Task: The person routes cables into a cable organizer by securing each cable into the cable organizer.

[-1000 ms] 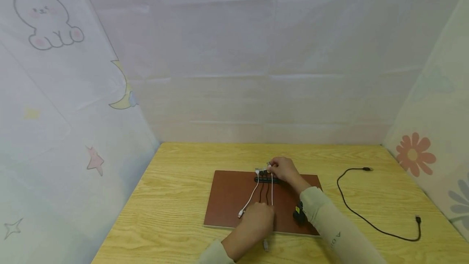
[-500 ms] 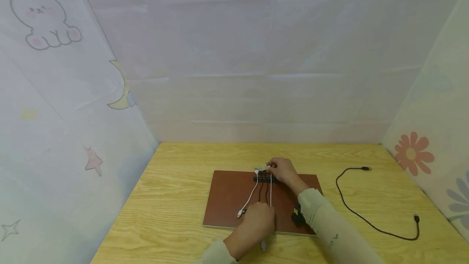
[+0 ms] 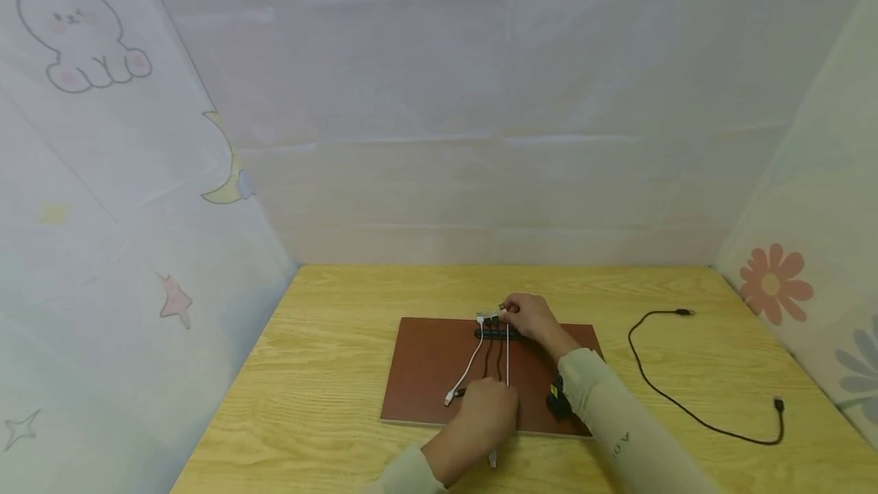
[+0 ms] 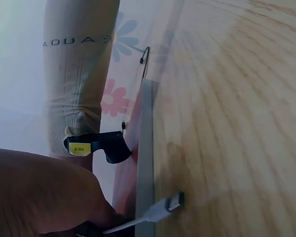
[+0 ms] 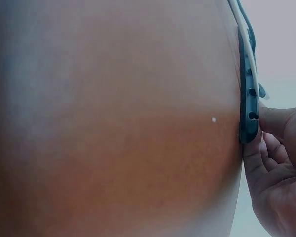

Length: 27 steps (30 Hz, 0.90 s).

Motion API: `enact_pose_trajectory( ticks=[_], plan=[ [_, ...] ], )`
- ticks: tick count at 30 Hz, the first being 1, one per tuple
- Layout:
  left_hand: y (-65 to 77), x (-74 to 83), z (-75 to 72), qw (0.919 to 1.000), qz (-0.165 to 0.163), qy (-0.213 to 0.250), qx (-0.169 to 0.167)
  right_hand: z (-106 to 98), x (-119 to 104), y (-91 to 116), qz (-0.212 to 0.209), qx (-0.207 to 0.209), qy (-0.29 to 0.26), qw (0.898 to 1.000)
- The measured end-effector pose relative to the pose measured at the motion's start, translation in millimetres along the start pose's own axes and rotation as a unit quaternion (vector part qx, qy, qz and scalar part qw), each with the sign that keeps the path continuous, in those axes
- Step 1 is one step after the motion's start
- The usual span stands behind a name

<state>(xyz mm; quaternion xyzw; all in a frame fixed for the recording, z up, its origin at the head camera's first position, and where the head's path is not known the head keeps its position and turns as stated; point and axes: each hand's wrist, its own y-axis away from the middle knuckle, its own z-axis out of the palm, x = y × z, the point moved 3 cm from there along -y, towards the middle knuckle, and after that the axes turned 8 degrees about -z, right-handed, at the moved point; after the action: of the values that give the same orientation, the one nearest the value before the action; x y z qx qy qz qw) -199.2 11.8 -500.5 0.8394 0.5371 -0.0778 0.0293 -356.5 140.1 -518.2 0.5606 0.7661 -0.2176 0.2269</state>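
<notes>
A dark cable organizer strip (image 3: 484, 335) lies near the far edge of a brown board (image 3: 421, 364), with white and black cables running across it. My right hand (image 3: 535, 319) pinches the upper end of a white USB cable (image 3: 507, 360) at the strip's right part. Lower down, my left hand (image 3: 487, 407) grips the same cable, which is pulled straight between both hands. In the left wrist view its white plug (image 4: 160, 210) sticks out below the left hand (image 4: 49, 195). In the right wrist view, the right fingers touch the slotted strip's (image 5: 247, 111) end; the pinched plug is hidden.
Left of the left hand lies the loose end of another white cable (image 3: 450, 396). A black cable (image 3: 668, 396) curves over the wooden table (image 3: 322, 380) on the right. A black device with a yellow label (image 3: 559, 401) sits at the right wrist. Printed curtains stand behind.
My left hand has shifted very slightly to the right, and more of a black plug shows beside it. The right hand keeps its pinch in place.
</notes>
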Motion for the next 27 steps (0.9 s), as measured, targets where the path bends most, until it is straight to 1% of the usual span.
enact_pose_trajectory(
  ticks=[4, 9, 11, 14, 17, 21, 27],
  plan=[
    [2.7, 0.4, 2.3, 0.9999, -0.007, -0.014, 0.001, 2.3, -0.8, -1.0, 0.003, -0.005, -0.003, 1.0],
    [3.4, 1.8, 3.6, 0.9991, -0.016, -0.033, 0.022, 2.8, -2.3, -2.2, 0.005, -0.011, 0.001, 1.0],
    [3.8, 2.1, 2.6, 0.9992, -0.021, -0.032, 0.01, 3.1, -2.2, -2.0, 0.008, -0.016, 0.002, 1.0],
    [3.5, 1.7, 1.8, 0.9991, -0.031, -0.019, -0.023, 4.0, -1.2, -1.3, 0.016, -0.025, -0.001, 1.0],
    [2.3, 0.5, 1.2, 0.998, -0.04, -0.004, -0.049, 4.4, -0.3, -1.5, 0.015, -0.031, -0.001, 0.999],
    [-0.9, -0.7, 1.7, 0.9977, -0.038, -0.001, -0.057, 3.1, -0.2, -1.5, 0.011, -0.03, -0.003, 0.999],
    [-5.8, 0.0, 5.7, 0.9953, -0.04, 0.006, -0.088, 2.8, -0.9, 1.9, 0.013, -0.019, -0.006, 1.0]
  ],
)
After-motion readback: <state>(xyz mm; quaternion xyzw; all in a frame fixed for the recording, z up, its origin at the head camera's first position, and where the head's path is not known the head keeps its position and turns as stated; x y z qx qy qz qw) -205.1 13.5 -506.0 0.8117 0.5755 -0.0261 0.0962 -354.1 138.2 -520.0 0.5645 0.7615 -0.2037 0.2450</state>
